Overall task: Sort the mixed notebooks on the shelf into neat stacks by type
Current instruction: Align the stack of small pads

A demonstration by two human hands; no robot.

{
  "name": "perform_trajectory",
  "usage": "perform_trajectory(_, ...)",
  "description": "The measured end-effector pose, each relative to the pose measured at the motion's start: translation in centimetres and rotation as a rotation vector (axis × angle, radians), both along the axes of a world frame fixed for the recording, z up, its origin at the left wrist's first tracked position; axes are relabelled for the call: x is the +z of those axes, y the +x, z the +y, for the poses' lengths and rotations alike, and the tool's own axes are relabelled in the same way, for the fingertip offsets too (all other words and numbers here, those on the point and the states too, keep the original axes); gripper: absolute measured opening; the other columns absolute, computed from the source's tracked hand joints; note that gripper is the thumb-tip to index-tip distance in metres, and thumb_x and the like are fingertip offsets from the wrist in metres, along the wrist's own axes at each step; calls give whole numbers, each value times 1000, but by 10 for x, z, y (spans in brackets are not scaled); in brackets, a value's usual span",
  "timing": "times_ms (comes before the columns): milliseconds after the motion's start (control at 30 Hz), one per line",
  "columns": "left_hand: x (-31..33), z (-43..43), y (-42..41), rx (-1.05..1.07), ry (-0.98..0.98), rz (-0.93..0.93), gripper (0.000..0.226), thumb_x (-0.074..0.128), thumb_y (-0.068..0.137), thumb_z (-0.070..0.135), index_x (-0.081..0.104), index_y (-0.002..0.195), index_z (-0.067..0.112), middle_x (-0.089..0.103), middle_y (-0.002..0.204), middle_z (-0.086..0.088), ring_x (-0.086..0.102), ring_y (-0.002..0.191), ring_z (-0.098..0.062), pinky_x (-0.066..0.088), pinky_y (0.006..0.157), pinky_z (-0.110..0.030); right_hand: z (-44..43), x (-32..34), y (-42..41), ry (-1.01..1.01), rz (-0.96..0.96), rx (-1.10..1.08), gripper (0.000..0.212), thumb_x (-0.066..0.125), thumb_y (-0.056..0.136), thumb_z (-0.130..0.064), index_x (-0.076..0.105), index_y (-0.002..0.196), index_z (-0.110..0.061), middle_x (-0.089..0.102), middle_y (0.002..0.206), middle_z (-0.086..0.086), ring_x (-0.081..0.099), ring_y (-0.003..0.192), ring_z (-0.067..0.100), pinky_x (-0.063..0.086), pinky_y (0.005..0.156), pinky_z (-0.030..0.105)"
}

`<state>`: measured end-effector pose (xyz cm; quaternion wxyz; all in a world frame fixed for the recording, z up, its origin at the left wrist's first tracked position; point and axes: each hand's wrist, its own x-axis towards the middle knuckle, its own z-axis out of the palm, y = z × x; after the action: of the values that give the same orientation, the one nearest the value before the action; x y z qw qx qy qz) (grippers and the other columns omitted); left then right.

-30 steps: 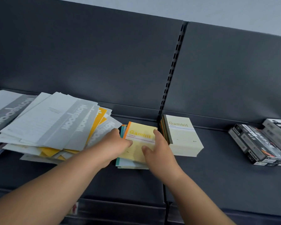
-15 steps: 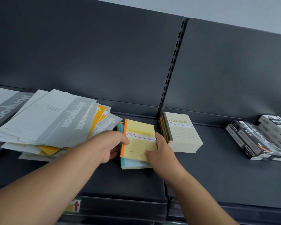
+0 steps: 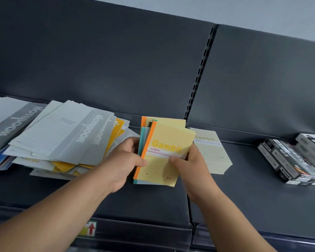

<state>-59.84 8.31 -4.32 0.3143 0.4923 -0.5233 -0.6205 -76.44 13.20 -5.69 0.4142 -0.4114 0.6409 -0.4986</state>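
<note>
Left hand (image 3: 125, 160) & right hand (image 3: 188, 163) clamp the fanned Gambit bundle (image 3: 165, 153). Loose squeeze = inner bks may slip out.

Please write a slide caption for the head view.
Left hand and right hand grip a Gambit notebook bundle between a messy grey pile and a neat stack.

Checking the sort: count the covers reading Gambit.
2. One fronts the bundle held by the left hand and right hand; one tops the stack right of it. Others may be hidden beneath.
</note>
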Motion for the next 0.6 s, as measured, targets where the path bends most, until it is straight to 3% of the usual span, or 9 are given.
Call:
perform_trajectory(133,7,4,3,-27,-99,-7,52,52,83,-12,51,120,25,66,115,-1,58,113,-21,45,98,-41,3,2,1,-76,37,22,38,59,90,-2,55,118,-28,68,113,-6,62,111,15,51,97,38)
perform_trajectory(333,18,11,2,-50,-162,47,78,55,58,11,42,128,41,58,123,3,50,119,-19,40,100,-36,7,6,6,-196,20,93,56,59,77,-16,51,132,-25,65,121,-3,60,115,16,48,102,46)
perform_trajectory(433,21,15,-1,-35,-181,69,95,54,57,12,28,138,53,38,143,12,37,132,-13,30,108,-33,7,9,11,-236,18,140,61,59,79,-11,46,136,-23,64,124,1,59,119,21,46,104,50)
perform_trajectory(500,22,18,-4,-30,-193,84,102,54,57,11,20,143,54,26,151,14,27,140,-12,22,117,-39,7,10,17,-233,26,138,68,62,77,-13,40,141,-26,63,127,0,58,121,21,44,106,49)
perform_trajectory(600,22,21,-3,-29,-239,49,99,55,65,12,14,144,55,26,153,13,31,138,-13,24,116,-41,11,13,18,-226,82,124,70,59,80,-12,36,144,-31,59,133,-4,54,126,16,42,109,45)
